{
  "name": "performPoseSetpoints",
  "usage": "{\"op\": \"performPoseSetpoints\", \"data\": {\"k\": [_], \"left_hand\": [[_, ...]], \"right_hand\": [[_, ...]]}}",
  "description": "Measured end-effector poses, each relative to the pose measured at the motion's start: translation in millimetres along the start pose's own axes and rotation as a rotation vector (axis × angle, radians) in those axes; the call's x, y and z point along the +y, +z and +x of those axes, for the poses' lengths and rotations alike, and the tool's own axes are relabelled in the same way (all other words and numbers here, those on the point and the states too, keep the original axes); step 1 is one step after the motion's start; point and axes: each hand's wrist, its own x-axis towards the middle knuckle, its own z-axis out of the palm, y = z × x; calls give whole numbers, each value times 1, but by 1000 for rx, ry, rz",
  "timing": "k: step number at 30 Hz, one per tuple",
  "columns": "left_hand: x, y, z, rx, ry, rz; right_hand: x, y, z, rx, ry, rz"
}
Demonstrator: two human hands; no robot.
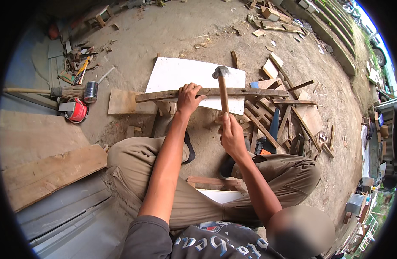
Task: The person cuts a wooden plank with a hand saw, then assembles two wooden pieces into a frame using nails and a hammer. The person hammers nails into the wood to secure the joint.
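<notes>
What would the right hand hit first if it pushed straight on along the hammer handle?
Probably the wooden strip: the right hand points up the hammer handle, which crosses it. Depth is unclear; the white board lies beyond.

Few containers and one printed shirt, all away from the middle of the yard.

A small round tin point(90, 91) with a dark printed label stands on the dirt at about nine o'clock, just above a round red tub point(76, 111) lying beside it. At six o'clock, the person's dark shirt point(215, 242) carries a pale printed design with a patch of red and blue. No signs or screens can be made out.
</notes>
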Motion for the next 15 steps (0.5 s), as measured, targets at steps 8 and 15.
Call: {"op": "performPoseSetpoints", "data": {"k": [8, 15], "left_hand": [[-5, 1, -6, 44, 12, 27], [0, -2, -1, -46, 4, -3]], "right_hand": [[-40, 4, -4, 5, -167, 84], [11, 10, 4, 38, -177, -114]]}}
